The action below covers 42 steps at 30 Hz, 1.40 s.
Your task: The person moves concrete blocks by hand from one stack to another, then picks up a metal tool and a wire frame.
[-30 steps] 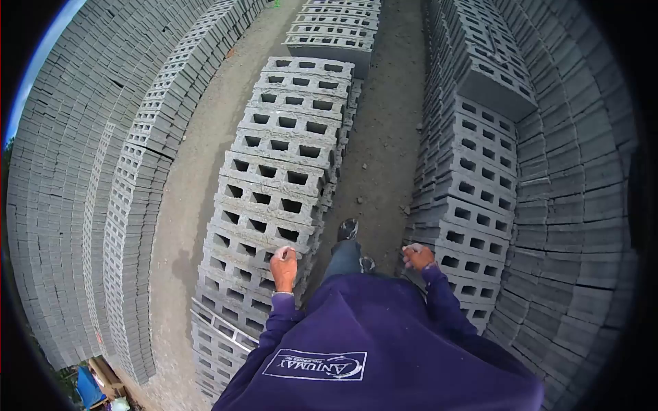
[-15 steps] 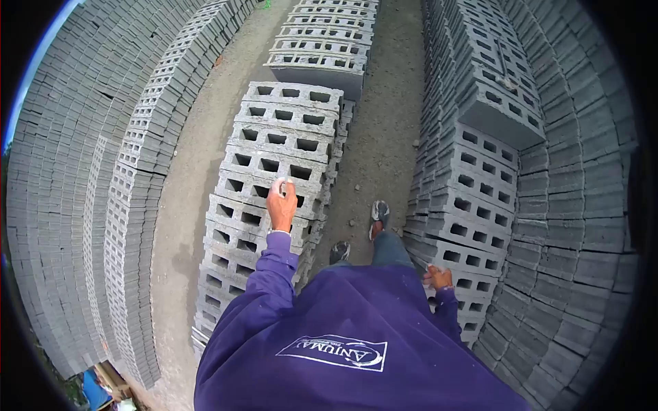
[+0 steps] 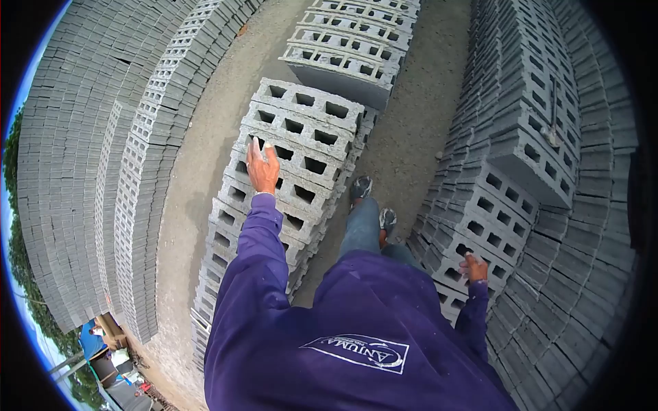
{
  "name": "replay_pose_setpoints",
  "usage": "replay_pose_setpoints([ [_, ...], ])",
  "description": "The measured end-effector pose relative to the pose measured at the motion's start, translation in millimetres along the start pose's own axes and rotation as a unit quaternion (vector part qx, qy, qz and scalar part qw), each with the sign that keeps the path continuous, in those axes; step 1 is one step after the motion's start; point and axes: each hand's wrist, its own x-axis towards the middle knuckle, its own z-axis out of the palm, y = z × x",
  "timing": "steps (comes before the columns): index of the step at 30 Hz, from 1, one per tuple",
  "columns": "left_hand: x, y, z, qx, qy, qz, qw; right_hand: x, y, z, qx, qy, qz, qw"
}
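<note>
My left hand (image 3: 262, 168) reaches out over the middle row of grey hollow concrete blocks (image 3: 306, 133), thumb and fingers apart, with nothing in it. Its fingertips overlap the block openings near the far end of this row. Lower and to the right, my right hand (image 3: 474, 267) hangs over the right-hand stack of hollow blocks (image 3: 491, 218). Its fingers are loosely bent and apart, with no object in them. Both arms are in purple sleeves.
A higher stack of blocks (image 3: 346, 51) stands just beyond the middle row. A raised block section (image 3: 531, 168) on the right carries a thin tool (image 3: 552, 116). Long block walls (image 3: 75, 171) line the left. A dirt path (image 3: 425, 89) runs between rows, where my shoes (image 3: 361, 187) stand.
My left hand has moved forward along the middle row, and its bent fingers have spread. My feet have swapped lead, the left now ahead. The view has turned and shifted forward.
</note>
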Motion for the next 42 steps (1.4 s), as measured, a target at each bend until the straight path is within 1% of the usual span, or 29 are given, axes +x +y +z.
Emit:
replay_pose_setpoints([
  [1, 11, 0, 14, 0.016, -0.009, -0.010, 1.000, 4, -10, -1, -0.001, 0.001, 0.005, 1.000],
  [3, 30, 4, 50, 0.041, -0.005, 0.013, 0.999, 8, -28, -3, 0.016, 0.039, -0.027, 0.999],
  [4, 35, 16, 67, 0.062, -0.011, 0.010, 0.998, 9, -38, -4, 0.006, 0.038, -0.024, 0.999],
  [5, 37, 29, 86, 0.046, -0.011, 0.028, 0.998, 5, -45, -2, 0.003, 0.046, -0.015, 0.999],
  [7, 31, 54, 132, 0.094, -0.078, 0.030, 0.992, 3, -68, 4, 0.043, 0.017, -0.021, 0.999],
  [9, 9, 105, 155, 0.097, -0.064, 0.021, 0.993, -12, -114, 24, 0.022, 0.022, -0.005, 1.000],
  [11, -21, 149, 170, 0.043, -0.119, 0.025, 0.992, -9, -155, 50, -0.020, -0.021, -0.007, 1.000],
  [12, -36, 175, 166, -0.015, -0.170, 0.062, 0.983, -4, -179, 67, -0.028, -0.050, -0.024, 0.998],
  [13, -57, 189, 171, -0.111, -0.236, 0.119, 0.958, 2, -204, 85, -0.041, -0.070, -0.032, 0.996],
  [15, -69, 217, 155, -0.273, -0.279, 0.134, 0.911, 23, -260, 130, -0.075, -0.092, -0.118, 0.986],
  [16, -52, 215, 154, -0.271, -0.276, 0.131, 0.913, 34, -288, 153, -0.089, -0.101, -0.156, 0.978],
  [18, -10, 188, 142, -0.279, -0.181, 0.083, 0.939, 33, -359, 199, -0.112, -0.098, -0.175, 0.973],
  [20, 57, 132, 134, -0.208, -0.087, 0.064, 0.972, 47, -393, 242, -0.139, -0.120, -0.242, 0.953],
  [22, 129, 65, 122, -0.083, -0.021, 0.057, 0.995, 54, -415, 282, -0.198, -0.121, -0.332, 0.914],
  [23, 158, 31, 119, 0.020, -0.001, 0.045, 0.999, 53, -425, 299, -0.210, -0.130, -0.346, 0.905],
  [24, 186, 3, 116, 0.117, -0.033, -0.014, 0.993, 51, -433, 314, -0.224, -0.138, -0.356, 0.897],
  [25, 212, -33, 121, 0.139, -0.068, -0.038, 0.987, 53, -438, 328, -0.250, -0.147, -0.342, 0.894],
  [27, 258, -75, 125, 0.112, -0.274, -0.133, 0.946, 56, -444, 352, -0.275, -0.151, -0.320, 0.894],
  [28, 273, -84, 133, 0.111, -0.282, -0.127, 0.944, 56, -445, 363, -0.313, -0.137, -0.346, 0.874],
  [29, 286, -91, 141, 0.102, -0.358, -0.168, 0.913, 56, -444, 370, -0.348, -0.125, -0.369, 0.853],
  [30, 294, -93, 148, 0.094, -0.430, -0.207, 0.874, 59, -438, 377, -0.342, -0.124, -0.362, 0.858],
  [32, 298, -59, 152, 0.103, -0.442, -0.206, 0.867, 64, -426, 390, -0.366, -0.071, -0.412, 0.831],
  [33, 299, -44, 152, 0.105, -0.449, -0.212, 0.862, 64, -427, 391, -0.359, -0.069, -0.408, 0.837],
  [34, 293, -50, 157, 0.049, -0.402, -0.214, 0.889, 63, -429, 390, -0.367, -0.087, -0.404, 0.833],
  [36, 285, -66, 162, 0.061, -0.397, -0.209, 0.892, 62, -432, 386, -0.364, -0.107, -0.407, 0.831],
  [37, 291, -61, 162, 0.066, -0.389, -0.205, 0.896, 61, -440, 385, -0.353, -0.099, -0.405, 0.837],
  [39, 290, -45, 155, 0.051, -0.376, -0.184, 0.907, 60, -449, 379, -0.369, -0.176, -0.347, 0.844],
  [41, 277, -18, 131, 0.039, -0.370, -0.173, 0.912, 62, -439, 386, -0.339, -0.155, -0.348, 0.860],
  [42, 274, 8, 120, 0.084, -0.360, -0.147, 0.918, 62, -448, 382, -0.334, -0.176, -0.283, 0.882],
])
